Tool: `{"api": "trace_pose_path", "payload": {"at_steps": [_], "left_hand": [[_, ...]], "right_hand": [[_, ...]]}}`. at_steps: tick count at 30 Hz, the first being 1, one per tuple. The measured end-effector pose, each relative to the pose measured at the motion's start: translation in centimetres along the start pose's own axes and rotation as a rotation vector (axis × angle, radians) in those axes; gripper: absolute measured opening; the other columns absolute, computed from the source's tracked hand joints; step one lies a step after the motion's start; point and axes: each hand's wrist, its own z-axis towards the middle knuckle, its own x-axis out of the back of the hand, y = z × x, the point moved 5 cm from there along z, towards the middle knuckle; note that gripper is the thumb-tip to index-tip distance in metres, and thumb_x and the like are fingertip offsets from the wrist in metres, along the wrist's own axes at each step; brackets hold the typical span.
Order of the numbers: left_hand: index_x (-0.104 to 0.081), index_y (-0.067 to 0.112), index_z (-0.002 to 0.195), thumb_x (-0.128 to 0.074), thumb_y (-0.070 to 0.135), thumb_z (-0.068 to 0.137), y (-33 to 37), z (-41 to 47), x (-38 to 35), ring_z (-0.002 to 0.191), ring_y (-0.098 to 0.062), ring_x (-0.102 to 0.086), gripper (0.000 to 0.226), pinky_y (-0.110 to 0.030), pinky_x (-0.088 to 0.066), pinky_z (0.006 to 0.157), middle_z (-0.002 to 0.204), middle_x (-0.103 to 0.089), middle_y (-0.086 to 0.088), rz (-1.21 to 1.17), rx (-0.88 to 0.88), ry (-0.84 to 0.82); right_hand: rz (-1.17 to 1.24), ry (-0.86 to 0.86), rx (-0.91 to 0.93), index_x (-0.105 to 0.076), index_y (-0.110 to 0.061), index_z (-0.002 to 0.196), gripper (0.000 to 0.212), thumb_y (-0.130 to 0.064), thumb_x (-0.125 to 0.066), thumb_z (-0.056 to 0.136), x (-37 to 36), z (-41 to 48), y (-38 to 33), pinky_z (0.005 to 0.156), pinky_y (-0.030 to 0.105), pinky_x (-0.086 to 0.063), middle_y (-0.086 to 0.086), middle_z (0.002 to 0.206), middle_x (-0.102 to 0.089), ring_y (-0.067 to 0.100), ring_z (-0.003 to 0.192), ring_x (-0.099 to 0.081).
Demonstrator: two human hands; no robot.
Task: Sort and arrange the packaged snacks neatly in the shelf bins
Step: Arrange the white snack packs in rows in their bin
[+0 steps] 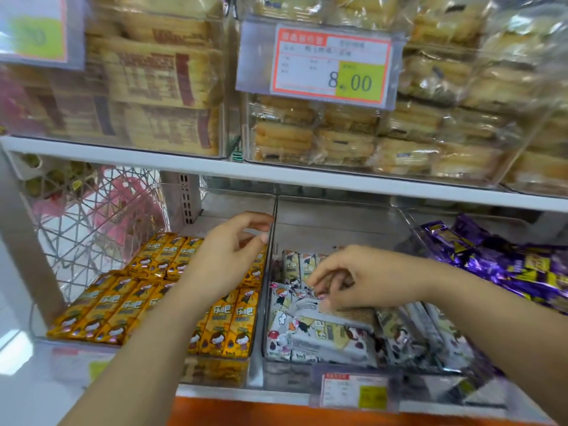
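Packets point(319, 336) in white cartoon wrap, heaped askew in the middle bin point(289, 375): probably light, crinkly and slick, with crushable contents, best taken by the long edges. Right hand point(347, 281) just above, fingertips point(322, 298) curled down, pinching one. Farther back, left hand point(227, 256) over tidy yellow packets point(129, 305), fingers loosely bent, holding nothing; contact with the divider point(274, 229) unclear.
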Motion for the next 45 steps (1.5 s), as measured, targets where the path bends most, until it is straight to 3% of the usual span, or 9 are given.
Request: {"api": "trace_pose_path", "payload": {"at_steps": [5, 11, 16, 21, 27, 33, 37, 42, 45], "left_hand": [[-0.060, 0.036, 0.107, -0.056, 0.019, 0.094, 0.6, -0.3, -0.3, 0.085, 0.013, -0.058, 0.023, -0.017, -0.044, 0.066, 0.095, -0.062, 0.027, 0.022, -0.037, 0.009], [-0.059, 0.038, 0.105, -0.056, 0.017, 0.093, 1.1, 0.0, -0.5, 0.094, 0.010, -0.058, 0.024, -0.011, -0.044, 0.081, 0.101, -0.062, 0.026, 0.058, -0.079, 0.018], [-0.061, 0.033, 0.107, -0.056, 0.017, 0.094, 1.3, -0.1, -0.1, 0.073, 0.015, -0.056, 0.022, -0.011, -0.043, 0.063, 0.092, -0.061, 0.024, 0.027, -0.070, 0.026], [-0.062, 0.028, 0.105, -0.056, 0.012, 0.094, 1.2, -0.1, 0.9, 0.076, 0.018, -0.056, 0.020, -0.002, -0.040, 0.059, 0.091, -0.063, 0.019, -0.065, -0.054, 0.067], [-0.060, 0.037, 0.101, -0.056, 0.016, 0.094, 0.6, 0.0, 1.4, 0.088, 0.014, -0.057, 0.023, 0.003, -0.037, 0.067, 0.093, -0.064, 0.022, -0.057, -0.013, 0.085], [-0.061, 0.038, 0.102, -0.055, 0.019, 0.094, 0.5, 0.0, 1.7, 0.056, -0.016, -0.058, 0.021, -0.009, -0.041, 0.045, 0.094, -0.068, 0.012, -0.060, 0.003, 0.107], [-0.059, 0.042, 0.099, -0.056, 0.021, 0.094, 0.3, 0.4, 1.5, 0.071, -0.027, -0.061, 0.022, -0.012, -0.043, 0.049, 0.088, -0.068, 0.015, -0.035, 0.027, 0.098], [-0.061, 0.040, 0.101, -0.056, 0.023, 0.094, -0.2, 0.8, 1.3, 0.064, 0.000, -0.060, 0.020, -0.009, -0.042, 0.053, 0.094, -0.069, 0.017, -0.007, 0.028, 0.087], [-0.062, 0.037, 0.104, -0.056, 0.020, 0.094, -0.3, 0.7, 1.3, 0.083, 0.012, -0.059, 0.020, -0.002, -0.039, 0.062, 0.100, -0.067, 0.020, -0.007, 0.010, 0.076]], "right_hand": [[-0.223, -0.014, 0.024, -0.059, -0.028, 0.122, 0.033, -0.024, -0.061, 0.089, -1.0, -1.1, -0.3, 0.067, 0.001, -0.037, -0.015, 0.113, -0.062, -0.016, 0.076, -0.050], [-0.289, 0.061, 0.127, -0.057, -0.033, 0.122, 0.035, -0.026, -0.057, 0.088, -1.4, -1.5, -2.7, 0.098, 0.026, -0.040, -0.013, 0.119, -0.054, 0.003, 0.107, -0.047], [-0.477, 0.039, 0.173, -0.050, -0.027, 0.128, 0.044, -0.037, -0.062, 0.086, -3.8, -0.4, -4.3, 0.089, 0.031, -0.042, -0.004, 0.112, -0.061, 0.013, 0.103, -0.050], [0.117, 0.280, 0.037, -0.054, -0.032, 0.113, 0.035, -0.023, -0.066, 0.080, -0.7, 0.2, -3.1, 0.053, 0.014, -0.040, -0.008, 0.092, -0.061, -0.004, 0.058, -0.053], [0.348, 0.668, -0.301, -0.057, -0.021, 0.103, 0.026, -0.031, -0.068, 0.082, 2.9, 3.4, 2.8, 0.077, 0.034, -0.057, 0.003, 0.096, -0.067, 0.016, 0.080, -0.068], [0.350, 0.471, -0.350, -0.059, -0.015, 0.091, 0.014, -0.024, -0.068, 0.085, 2.0, 8.5, 3.7, 0.071, 0.023, -0.056, 0.001, 0.080, -0.067, 0.008, 0.065, -0.065], [0.441, 0.351, -0.326, -0.060, -0.013, 0.093, 0.011, -0.019, -0.067, 0.086, 2.1, 9.8, 4.4, 0.077, 0.028, -0.058, 0.011, 0.090, -0.069, 0.014, 0.073, -0.067], [0.780, 0.002, -0.299, -0.052, -0.010, 0.099, 0.019, 0.002, -0.057, 0.086, -0.7, 11.6, 5.2, 0.078, 0.022, -0.055, 0.014, 0.112, -0.056, 0.020, 0.097, -0.059], [0.662, -0.106, -0.321, -0.050, -0.009, 0.087, 0.006, -0.004, -0.052, 0.090, -2.1, 12.3, 5.3, 0.064, 0.017, -0.047, 0.004, 0.085, -0.050, 0.008, 0.072, -0.049]]}}
